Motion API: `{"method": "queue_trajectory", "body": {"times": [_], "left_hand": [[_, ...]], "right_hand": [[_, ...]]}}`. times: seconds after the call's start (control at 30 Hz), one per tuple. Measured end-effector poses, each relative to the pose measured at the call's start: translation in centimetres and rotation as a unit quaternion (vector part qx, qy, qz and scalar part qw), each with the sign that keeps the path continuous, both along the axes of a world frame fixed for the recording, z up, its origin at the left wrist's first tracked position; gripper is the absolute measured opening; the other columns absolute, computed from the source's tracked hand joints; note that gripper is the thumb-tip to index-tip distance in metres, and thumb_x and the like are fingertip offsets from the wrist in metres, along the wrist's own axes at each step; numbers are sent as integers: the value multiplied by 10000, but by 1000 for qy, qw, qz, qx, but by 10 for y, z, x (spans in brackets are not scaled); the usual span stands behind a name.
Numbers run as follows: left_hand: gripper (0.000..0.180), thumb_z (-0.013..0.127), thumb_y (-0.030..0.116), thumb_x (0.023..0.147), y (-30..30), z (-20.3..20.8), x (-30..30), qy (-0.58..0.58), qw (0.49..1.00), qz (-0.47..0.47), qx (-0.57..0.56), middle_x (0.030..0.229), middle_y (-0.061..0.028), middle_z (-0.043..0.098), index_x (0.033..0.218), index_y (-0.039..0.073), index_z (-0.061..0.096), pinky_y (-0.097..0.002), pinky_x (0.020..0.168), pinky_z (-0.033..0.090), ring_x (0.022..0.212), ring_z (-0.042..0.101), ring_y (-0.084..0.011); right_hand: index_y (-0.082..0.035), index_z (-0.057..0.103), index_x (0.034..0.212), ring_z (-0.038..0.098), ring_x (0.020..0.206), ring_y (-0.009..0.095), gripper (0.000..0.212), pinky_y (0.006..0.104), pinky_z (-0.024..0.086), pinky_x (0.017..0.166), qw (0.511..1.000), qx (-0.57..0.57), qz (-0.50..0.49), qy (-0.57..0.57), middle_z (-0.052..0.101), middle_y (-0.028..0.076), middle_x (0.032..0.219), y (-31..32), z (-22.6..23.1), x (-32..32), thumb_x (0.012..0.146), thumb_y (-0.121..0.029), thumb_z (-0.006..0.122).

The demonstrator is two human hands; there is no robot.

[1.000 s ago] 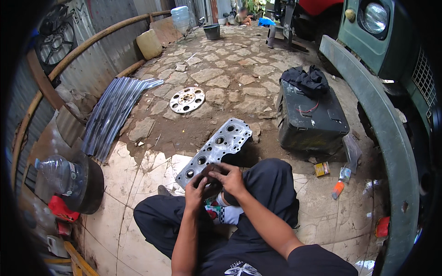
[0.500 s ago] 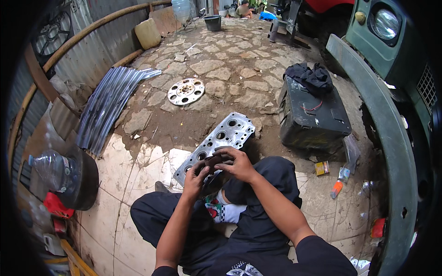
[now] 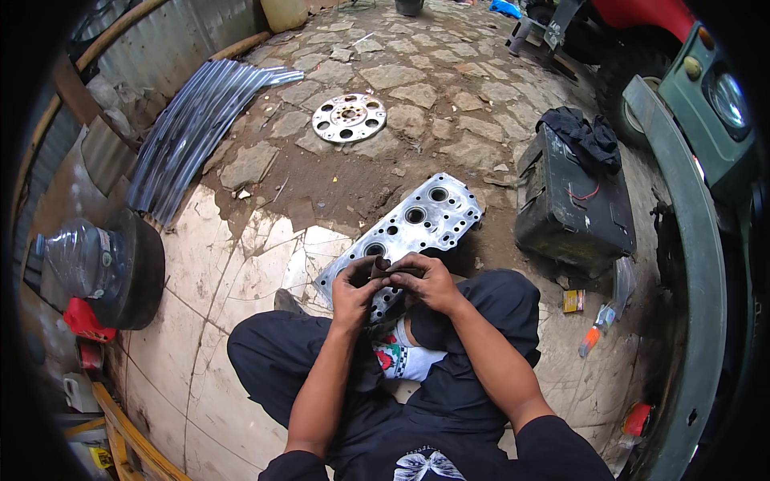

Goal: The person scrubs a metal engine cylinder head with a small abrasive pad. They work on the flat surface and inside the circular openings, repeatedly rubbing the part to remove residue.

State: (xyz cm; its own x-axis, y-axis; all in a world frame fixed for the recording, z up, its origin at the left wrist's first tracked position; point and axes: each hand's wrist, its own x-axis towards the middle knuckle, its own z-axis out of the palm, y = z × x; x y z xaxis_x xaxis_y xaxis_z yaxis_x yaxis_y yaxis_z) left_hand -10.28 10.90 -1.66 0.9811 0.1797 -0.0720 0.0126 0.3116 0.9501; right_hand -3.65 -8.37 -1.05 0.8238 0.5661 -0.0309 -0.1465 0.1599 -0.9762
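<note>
My left hand (image 3: 355, 295) and my right hand (image 3: 431, 285) meet in front of me, with fingers pinched on a small dark brown sheet (image 3: 383, 266) that looks like sandpaper. It is bent and curled between them, and partly hidden by my fingers. Just beyond and below lies a grey metal engine cylinder head (image 3: 435, 227), slanting from near left to far right, its flat face with round holes upward. My hands cover part of its near end. My crossed legs (image 3: 277, 361) frame it from this side.
A round metal flywheel plate (image 3: 330, 114) lies on the stone paving ahead. To the right stand a black case (image 3: 585, 210) with dark cloth (image 3: 584, 138) on it and a green vehicle bumper (image 3: 686, 232). At left are corrugated sheets (image 3: 192, 128), a plastic bottle (image 3: 72, 255) and a tyre (image 3: 143, 272).
My view has tipped downward and shifted left. Both hands have drawn closer together, and the brown sheet is now bent and curled between my fingers.
</note>
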Motion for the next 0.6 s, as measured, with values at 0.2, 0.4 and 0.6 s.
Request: {"method": "queue_trajectory", "body": {"times": [0.2,0.4,0.6], "left_hand": [[496,860,56,888,10,12,-6,37,998,-46,-34,1248,-121,761,1345,-44,695,-331,1020,549,1118,721,-194],[497,841,92,921,9,7,-5,14,1000,-15,-19,1235,-115,764,1384,-12,690,-327,1022,544,1127,713,-189],[475,812,68,944,11,10,-5,3,999,-2,33,1232,-124,763,1393,-9,680,-324,1010,554,1114,712,-177]], "right_hand": [[25,770,1140,721,982,125,197,287,587,886,998,-54,-31,-16,794,62,1055,0,4,-2,981,-86,801],[28,769,1148,732,943,130,214,298,604,856,993,-70,-91,1,799,88,1054,-9,10,2,972,-86,813],[17,777,1173,741,966,131,294,293,606,865,985,-122,-113,-54,808,90,1073,-4,31,-6,914,-92,865]]}}
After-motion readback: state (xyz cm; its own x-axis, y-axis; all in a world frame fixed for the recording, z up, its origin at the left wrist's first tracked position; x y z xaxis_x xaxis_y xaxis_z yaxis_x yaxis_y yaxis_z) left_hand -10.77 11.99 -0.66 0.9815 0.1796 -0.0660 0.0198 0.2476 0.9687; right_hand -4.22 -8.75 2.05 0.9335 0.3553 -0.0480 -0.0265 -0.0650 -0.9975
